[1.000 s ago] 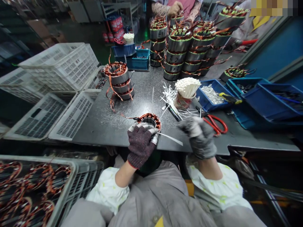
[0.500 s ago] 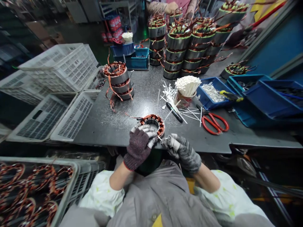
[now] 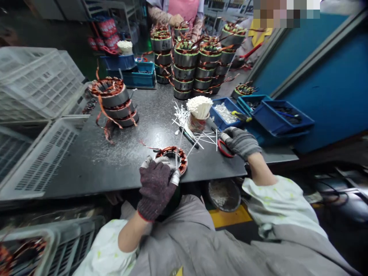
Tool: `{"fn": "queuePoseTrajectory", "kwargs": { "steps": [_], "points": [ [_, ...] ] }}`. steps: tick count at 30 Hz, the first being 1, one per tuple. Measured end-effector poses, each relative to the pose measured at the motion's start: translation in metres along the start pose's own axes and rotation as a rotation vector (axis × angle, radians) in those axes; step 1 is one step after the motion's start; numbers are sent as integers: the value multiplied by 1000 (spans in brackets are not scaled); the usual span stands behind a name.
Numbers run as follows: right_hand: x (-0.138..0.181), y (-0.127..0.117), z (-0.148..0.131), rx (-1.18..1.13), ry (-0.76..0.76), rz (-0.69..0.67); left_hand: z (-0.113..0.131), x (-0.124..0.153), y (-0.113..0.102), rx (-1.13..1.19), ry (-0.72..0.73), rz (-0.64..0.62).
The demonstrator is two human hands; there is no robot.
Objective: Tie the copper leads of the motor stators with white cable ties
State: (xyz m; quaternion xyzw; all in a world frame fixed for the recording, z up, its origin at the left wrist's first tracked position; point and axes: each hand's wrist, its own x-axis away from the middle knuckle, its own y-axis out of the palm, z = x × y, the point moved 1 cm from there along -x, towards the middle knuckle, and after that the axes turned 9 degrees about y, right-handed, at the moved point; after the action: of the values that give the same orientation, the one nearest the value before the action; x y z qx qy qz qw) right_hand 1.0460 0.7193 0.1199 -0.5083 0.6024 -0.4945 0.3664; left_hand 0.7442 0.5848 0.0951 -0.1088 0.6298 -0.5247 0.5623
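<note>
A ring-shaped motor stator (image 3: 183, 164) wound with copper wire lies near the front edge of the dark table. My left hand (image 3: 158, 178), in a dark purple glove with pale fingertips, is closed on its near left side. From the ring a thin white cable tie (image 3: 176, 153) sticks up. Over to the right, my right hand (image 3: 240, 142), in a grey glove, has its fingers curled over a pair of red-handled scissors (image 3: 224, 148). One handle loop shows; the rest is hidden under the hand. Loose white ties (image 3: 205, 138) lie beside it.
A cup of white ties (image 3: 198, 122) and blue bins (image 3: 283, 119) stand right. Left are stacked stators (image 3: 115, 101) and white crates (image 3: 54, 142). Taller stator stacks (image 3: 185, 71) rise behind, near a co-worker's hand (image 3: 176, 20). A scrap bowl (image 3: 224, 194) sits below the edge.
My right hand has left the stator and moved right onto the scissors. My left hand stays on the stator. The white tie now stands upright, and the whole view has turned right.
</note>
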Motion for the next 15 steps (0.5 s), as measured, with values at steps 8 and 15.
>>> {"fn": "queuePoseTrajectory", "kwargs": {
  "steps": [8,15],
  "points": [
    [-31,9,22,468,34,-240,-15,-4,-16,-137,93,64],
    [-43,15,50,324,77,-216,-15,-2,-1,8,21,33]
  ]
}}
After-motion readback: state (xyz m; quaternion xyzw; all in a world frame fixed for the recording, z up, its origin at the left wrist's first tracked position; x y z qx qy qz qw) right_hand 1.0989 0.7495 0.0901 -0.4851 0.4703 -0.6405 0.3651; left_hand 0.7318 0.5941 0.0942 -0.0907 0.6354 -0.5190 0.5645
